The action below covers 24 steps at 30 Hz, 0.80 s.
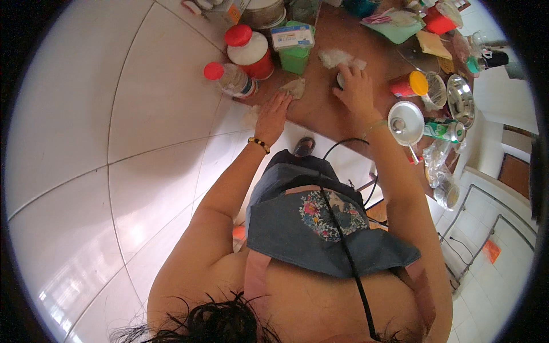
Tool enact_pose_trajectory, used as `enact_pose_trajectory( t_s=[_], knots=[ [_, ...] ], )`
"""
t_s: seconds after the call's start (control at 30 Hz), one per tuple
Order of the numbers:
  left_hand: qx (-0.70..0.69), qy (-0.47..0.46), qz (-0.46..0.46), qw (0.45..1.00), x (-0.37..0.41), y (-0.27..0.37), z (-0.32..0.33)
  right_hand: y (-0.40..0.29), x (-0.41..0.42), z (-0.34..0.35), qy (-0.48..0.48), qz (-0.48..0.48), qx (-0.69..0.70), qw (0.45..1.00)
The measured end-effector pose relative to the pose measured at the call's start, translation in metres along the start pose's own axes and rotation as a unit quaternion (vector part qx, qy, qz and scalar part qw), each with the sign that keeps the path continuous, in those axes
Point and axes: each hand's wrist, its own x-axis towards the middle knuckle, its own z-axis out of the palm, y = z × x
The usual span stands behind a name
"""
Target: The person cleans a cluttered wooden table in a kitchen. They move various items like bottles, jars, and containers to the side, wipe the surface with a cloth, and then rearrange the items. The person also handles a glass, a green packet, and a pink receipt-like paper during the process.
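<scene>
My left hand (271,118), with a beaded bracelet on its wrist, reaches to the near left edge of the brown table (317,105). Its fingertips touch a crumpled beige cloth or tissue (294,88). Over the middle of the table is my right hand (357,92), fingers bent and spread around a small pale round thing (341,80), mostly hidden by the hand. Whether the hand grips it, I cannot tell. Just beyond those fingers lies a crumpled whitish plastic bag or tissue (336,58).
Left of the hands stand a red-capped bottle (236,81), a red-lidded jar (253,53) and a green container (295,58). To the right are a yellow-lidded red can (409,84), a scalloped metal dish (405,122), a green drink can (444,130) and a steel bowl (461,102).
</scene>
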Motion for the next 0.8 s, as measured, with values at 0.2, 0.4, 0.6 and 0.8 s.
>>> enact_pose_trajectory(
  t_s=[0.2, 0.4, 0.6, 0.8],
  knots=[
    [-0.820, 0.100, -0.334, 0.454, 0.000, 0.048, -0.046, 0.019, 0.005, 0.023, -0.007, -0.006, 0.022, 1.000],
    [-0.908, 0.036, -0.229, 0.350, 0.016, 0.074, -0.069, 0.035, 0.009, 0.009, -0.033, 0.013, 0.138, 0.990],
    [-0.921, 0.027, -0.184, 0.343, 0.031, 0.087, -0.058, 0.041, -0.002, -0.026, -0.010, 0.015, 0.219, 0.975],
    [-0.891, 0.041, -0.217, 0.397, 0.040, 0.109, -0.060, 0.052, -0.007, -0.025, 0.078, -0.050, 0.089, 0.992]
  ],
)
